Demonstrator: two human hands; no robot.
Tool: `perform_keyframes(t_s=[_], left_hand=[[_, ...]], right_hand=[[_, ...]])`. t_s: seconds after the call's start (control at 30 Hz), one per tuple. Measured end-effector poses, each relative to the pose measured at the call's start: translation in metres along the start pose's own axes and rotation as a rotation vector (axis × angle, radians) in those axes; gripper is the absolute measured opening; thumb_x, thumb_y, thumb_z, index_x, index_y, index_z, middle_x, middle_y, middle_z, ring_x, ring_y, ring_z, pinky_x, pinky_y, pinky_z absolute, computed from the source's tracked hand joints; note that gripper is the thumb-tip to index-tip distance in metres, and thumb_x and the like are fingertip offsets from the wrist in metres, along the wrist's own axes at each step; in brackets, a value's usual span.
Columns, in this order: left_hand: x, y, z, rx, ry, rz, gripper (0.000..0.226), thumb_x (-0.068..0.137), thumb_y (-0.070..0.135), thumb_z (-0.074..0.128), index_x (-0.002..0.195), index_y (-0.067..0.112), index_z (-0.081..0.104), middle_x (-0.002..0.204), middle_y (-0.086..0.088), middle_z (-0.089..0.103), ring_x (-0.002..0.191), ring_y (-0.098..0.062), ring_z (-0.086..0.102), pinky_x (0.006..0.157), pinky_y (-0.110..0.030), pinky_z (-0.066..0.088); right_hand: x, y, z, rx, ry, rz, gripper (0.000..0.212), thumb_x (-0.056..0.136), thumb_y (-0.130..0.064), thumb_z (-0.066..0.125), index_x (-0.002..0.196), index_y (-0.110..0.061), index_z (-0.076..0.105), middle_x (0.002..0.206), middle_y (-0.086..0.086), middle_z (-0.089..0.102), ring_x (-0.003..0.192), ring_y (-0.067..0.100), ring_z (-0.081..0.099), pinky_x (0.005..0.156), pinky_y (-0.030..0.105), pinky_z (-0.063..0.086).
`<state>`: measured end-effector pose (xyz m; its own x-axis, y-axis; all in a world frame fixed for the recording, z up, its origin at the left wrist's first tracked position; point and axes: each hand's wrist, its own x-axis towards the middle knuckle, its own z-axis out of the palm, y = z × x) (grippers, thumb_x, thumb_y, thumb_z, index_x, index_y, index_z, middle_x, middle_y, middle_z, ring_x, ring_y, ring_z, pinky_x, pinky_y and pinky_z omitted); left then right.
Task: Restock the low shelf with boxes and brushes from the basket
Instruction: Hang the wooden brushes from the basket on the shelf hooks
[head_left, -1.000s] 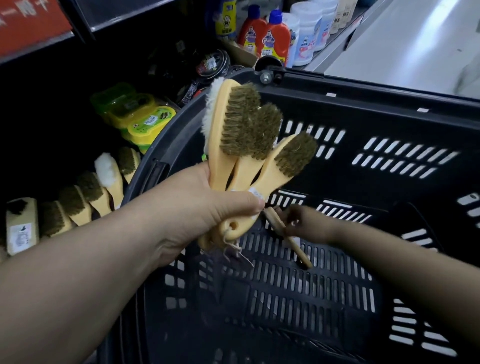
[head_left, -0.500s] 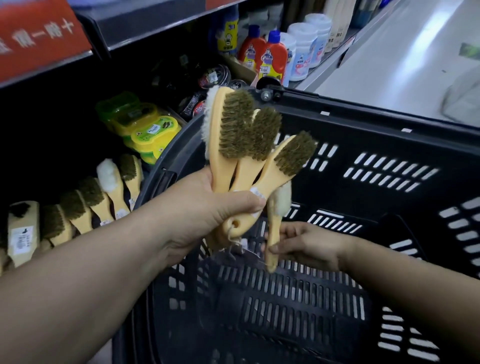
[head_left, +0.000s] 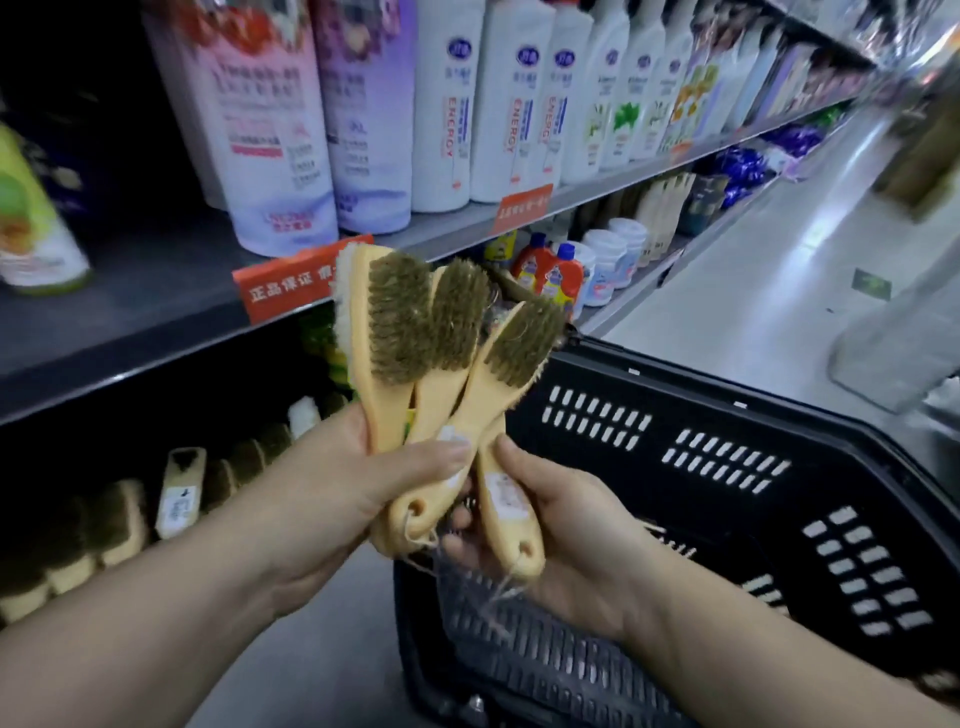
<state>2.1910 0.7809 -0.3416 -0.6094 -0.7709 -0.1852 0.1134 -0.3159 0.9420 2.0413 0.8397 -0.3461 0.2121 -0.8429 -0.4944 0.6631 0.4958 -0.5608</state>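
Observation:
My left hand (head_left: 358, 483) grips a fanned bunch of wooden-handled brushes (head_left: 410, 332) with olive bristles, held upright above the black plastic basket (head_left: 727, 467). My right hand (head_left: 566, 535) holds the handle of one more brush (head_left: 506, 499) against that bunch, thumb on its labelled handle. Thin strings dangle from the handle ends. The low shelf (head_left: 156, 488) at the lower left carries a row of the same brushes (head_left: 119, 519) lying side by side in shadow.
A middle shelf (head_left: 156, 301) with tall detergent bottles (head_left: 447, 104) and red price tags (head_left: 291, 280) juts out above the low shelf. Red and white bottles (head_left: 550, 275) stand further along. The aisle floor (head_left: 753, 291) runs off to the right.
My right hand lifted a brush out of the basket and brought it up against the bunch in my left hand. Both hands rose and the view tilted up toward the shelves.

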Motion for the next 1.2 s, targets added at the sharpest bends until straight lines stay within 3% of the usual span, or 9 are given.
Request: perform_keyframes(t_s=[0.2,0.33,0.5,0.6,0.7,0.83,0.97,1.13,1.2], left_hand=[[-0.063,0.01,-0.053,-0.026,0.136,0.065,0.042,0.066,0.007,0.076,0.107,0.005,0.066,0.089,-0.018,0.072,0.067,-0.023,0.068,0.049,-0.025,0.054],[-0.109,0.003,-0.108,0.065,0.19,0.091,0.052,0.055,0.029,0.085,0.104,0.019,0.07,0.101,-0.012,0.072,0.091,-0.025,0.065,0.076,-0.036,0.052],[-0.155,-0.041,-0.181,0.21,0.441,-0.035,0.069,0.051,0.045,0.085,0.113,0.023,0.064,0.111,-0.005,0.07,0.106,-0.025,0.064,0.097,-0.05,0.045],[-0.172,-0.073,-0.201,0.192,0.582,-0.095,0.075,0.053,0.048,0.083,0.119,0.023,0.059,0.115,-0.004,0.068,0.106,-0.028,0.064,0.094,-0.056,0.047],[-0.179,-0.101,-0.212,0.138,0.667,-0.11,0.072,0.057,0.049,0.084,0.117,0.018,0.059,0.109,-0.01,0.069,0.099,-0.034,0.065,0.089,-0.058,0.049],[-0.175,-0.129,-0.222,0.005,0.714,-0.141,0.067,0.054,0.035,0.079,0.115,0.017,0.06,0.102,-0.011,0.071,0.09,-0.029,0.066,0.079,-0.042,0.051],[-0.154,-0.145,-0.23,-0.187,0.779,-0.154,0.066,0.047,0.028,0.078,0.11,0.019,0.061,0.09,-0.015,0.071,0.072,-0.03,0.06,0.063,-0.04,0.045],[-0.117,-0.146,-0.241,-0.298,0.795,-0.136,0.057,0.054,0.025,0.077,0.108,0.017,0.06,0.092,-0.023,0.069,0.065,-0.039,0.063,0.051,-0.049,0.056],[-0.101,-0.146,-0.243,-0.324,0.812,-0.101,0.05,0.057,0.025,0.075,0.104,0.017,0.062,0.088,-0.021,0.069,0.062,-0.034,0.06,0.052,-0.041,0.054]], right_hand=[[0.016,0.038,0.064,-0.023,0.028,-0.023,0.032,0.1,-0.02,0.037,0.096,0.006,0.057,0.064,0.012,0.056,0.053,0.018,0.055,0.053,0.025,0.054],[0.051,0.071,0.087,-0.135,0.122,-0.05,0.046,0.102,-0.016,0.034,0.075,0.004,0.065,0.06,0.011,0.064,0.044,0.015,0.056,0.047,0.024,0.051],[0.102,0.105,0.096,-0.358,0.233,-0.003,0.022,0.099,-0.024,0.044,0.102,-0.006,0.057,0.063,0.005,0.069,0.049,0.015,0.066,0.043,0.023,0.05],[0.139,0.126,0.09,-0.514,0.3,0.01,0.018,0.098,-0.023,0.048,0.096,-0.009,0.059,0.062,0.003,0.068,0.05,0.014,0.066,0.043,0.026,0.051],[0.176,0.147,0.082,-0.712,0.319,0.06,0.012,0.099,-0.02,0.044,0.098,-0.014,0.055,0.077,0.01,0.062,0.075,0.027,0.065,0.075,0.043,0.056],[0.219,0.167,0.078,-0.812,0.41,0.088,0.034,0.098,-0.006,0.032,0.129,-0.02,0.036,0.076,0.005,0.063,0.056,0.021,0.047,0.049,0.025,0.035],[0.257,0.18,0.064,-1.06,0.428,-0.045,0.036,0.097,-0.007,0.037,0.132,-0.001,0.039,0.118,0.021,0.057,0.085,0.022,0.047,0.071,0.03,0.039],[0.284,0.192,0.049,-1.243,0.337,-0.114,0.026,0.099,-0.018,0.037,0.125,-0.013,0.038,0.08,0.001,0.053,0.067,0.016,0.051,0.061,0.028,0.04],[0.287,0.195,0.041,-1.3,0.33,-0.189,0.026,0.098,-0.018,0.04,0.123,-0.019,0.034,0.078,-0.008,0.052,0.07,0.012,0.054,0.06,0.029,0.041]])
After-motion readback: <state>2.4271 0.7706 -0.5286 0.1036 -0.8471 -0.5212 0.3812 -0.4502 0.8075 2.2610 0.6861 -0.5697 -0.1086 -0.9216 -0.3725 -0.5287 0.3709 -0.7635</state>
